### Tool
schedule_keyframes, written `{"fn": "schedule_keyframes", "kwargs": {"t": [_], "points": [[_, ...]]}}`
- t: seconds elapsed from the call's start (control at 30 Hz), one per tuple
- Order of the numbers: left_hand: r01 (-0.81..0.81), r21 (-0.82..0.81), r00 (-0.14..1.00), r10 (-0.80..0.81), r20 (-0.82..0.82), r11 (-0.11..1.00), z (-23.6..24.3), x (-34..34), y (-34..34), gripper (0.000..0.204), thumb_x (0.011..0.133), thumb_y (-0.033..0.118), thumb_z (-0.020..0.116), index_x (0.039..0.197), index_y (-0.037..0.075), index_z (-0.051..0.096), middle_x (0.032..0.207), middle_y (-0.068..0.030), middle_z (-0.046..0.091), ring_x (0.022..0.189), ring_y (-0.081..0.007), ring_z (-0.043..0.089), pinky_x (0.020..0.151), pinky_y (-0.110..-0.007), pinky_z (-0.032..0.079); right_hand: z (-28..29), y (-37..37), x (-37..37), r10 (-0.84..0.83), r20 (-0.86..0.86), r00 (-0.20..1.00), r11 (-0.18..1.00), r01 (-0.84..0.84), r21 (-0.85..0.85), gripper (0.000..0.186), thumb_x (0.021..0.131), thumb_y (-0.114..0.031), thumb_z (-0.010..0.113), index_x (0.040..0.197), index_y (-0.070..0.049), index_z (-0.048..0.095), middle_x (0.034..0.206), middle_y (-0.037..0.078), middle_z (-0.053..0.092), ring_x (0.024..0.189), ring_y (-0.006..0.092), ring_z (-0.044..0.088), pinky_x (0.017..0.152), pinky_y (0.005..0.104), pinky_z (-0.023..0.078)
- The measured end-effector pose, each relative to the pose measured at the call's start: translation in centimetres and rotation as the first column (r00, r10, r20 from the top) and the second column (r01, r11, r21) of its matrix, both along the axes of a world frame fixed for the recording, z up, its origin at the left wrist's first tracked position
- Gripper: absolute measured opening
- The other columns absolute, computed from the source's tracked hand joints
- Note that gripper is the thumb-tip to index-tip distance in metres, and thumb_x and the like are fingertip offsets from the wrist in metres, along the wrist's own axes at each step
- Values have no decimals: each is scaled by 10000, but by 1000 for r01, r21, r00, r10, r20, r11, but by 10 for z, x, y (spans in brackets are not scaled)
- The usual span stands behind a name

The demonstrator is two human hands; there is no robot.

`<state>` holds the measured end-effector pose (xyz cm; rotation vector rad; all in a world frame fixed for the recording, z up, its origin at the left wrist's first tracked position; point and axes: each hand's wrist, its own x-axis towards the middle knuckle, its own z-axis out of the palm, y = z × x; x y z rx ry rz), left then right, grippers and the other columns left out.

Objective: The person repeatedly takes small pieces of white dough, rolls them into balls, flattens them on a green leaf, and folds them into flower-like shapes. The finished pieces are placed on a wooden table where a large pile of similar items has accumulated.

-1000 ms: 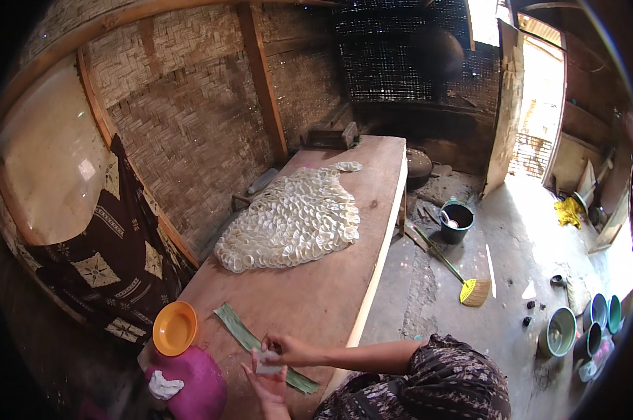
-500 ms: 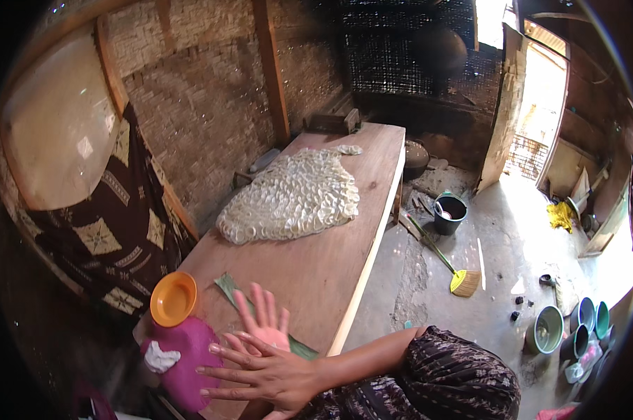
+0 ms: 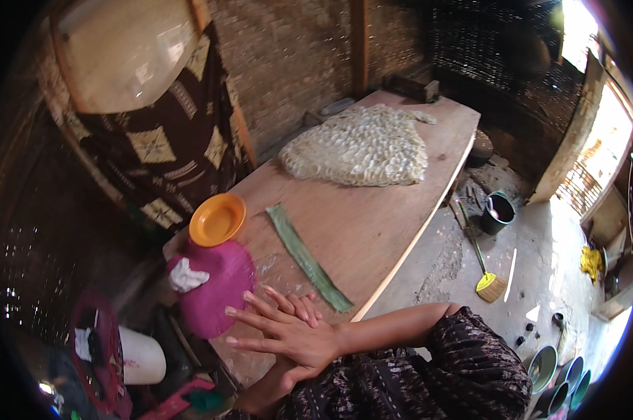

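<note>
My right hand (image 3: 292, 337) lies across my left hand (image 3: 299, 306) over the near end of the wooden table (image 3: 390, 234). The right fingers stretch out toward the left, apart, with the back of the hand up. Only some slightly bent fingers of the left hand show past it; its palm is hidden. I see nothing held in either. Just beyond them a flat green leaf strip (image 3: 308, 257) lies slantwise on the wood. To the left are a rounded magenta thing (image 3: 222, 290), a crumpled white piece (image 3: 188, 275) on it, and an orange bowl (image 3: 218, 220).
Many thin whitish rounds form a broad patch (image 3: 358, 147) on the table's far half. On the floor at right stand a dark bucket (image 3: 497, 214), a yellow-banded broom (image 3: 490, 285) and several basins (image 3: 543, 369). A white bucket (image 3: 141, 355) is at lower left.
My hands have come closer together, the right now covering the left palm that showed before. The view has swung left, bringing the whole leaf strip and the white bucket into sight.
</note>
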<state>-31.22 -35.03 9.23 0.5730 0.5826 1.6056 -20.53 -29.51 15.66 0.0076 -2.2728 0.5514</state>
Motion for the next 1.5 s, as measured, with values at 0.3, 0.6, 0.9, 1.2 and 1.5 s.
{"fn": "schedule_keyframes", "kwargs": {"t": [0.3,0.6,0.9,1.2,1.5], "points": [[385,-286,862,-452,-231,878,-76,-24,-4,884,844,820,251,1538,277,180,1565,-43,253,1426,-239,256,1119,-461,191,-36,-20,-35,79,-235,969,946,-147,-289,1024,812,-839,279,1474,-62,361,1523,296,233,1428,515,111,1111,633,52],[164,-226,985,-174,-23,960,-119,-101,83,837,878,787,254,1532,267,215,1542,-36,318,1406,-212,307,1108,-436,221,-120,118,-72,-263,299,917,599,398,-695,752,908,-603,476,1436,-71,413,1482,215,345,1377,323,341,1089,451,321],[-70,7,954,65,294,998,-137,-140,102,775,924,716,242,1544,258,158,1611,-37,157,1481,-269,104,1167,-516,96,-125,147,-52,-373,614,695,589,689,-423,247,839,-270,706,978,-75,646,1250,147,588,967,379,644,831,459,524],[-134,-98,922,161,353,986,-134,-70,127,701,964,618,346,1537,264,151,1578,-64,224,1420,-286,266,1088,-534,314,-92,116,-48,-47,212,976,163,217,-963,487,846,-278,756,1234,-20,617,754,38,602,710,139,568,698,295,491],[-175,-91,841,101,-532,980,-132,-30,130,619,940,333,555,1464,118,307,1512,-132,301,1355,-281,395,1043,-405,429,-126,96,5,-306,431,849,489,528,-694,483,750,-407,817,914,9,635,797,106,630,761,185,607,719,344,496]]}}
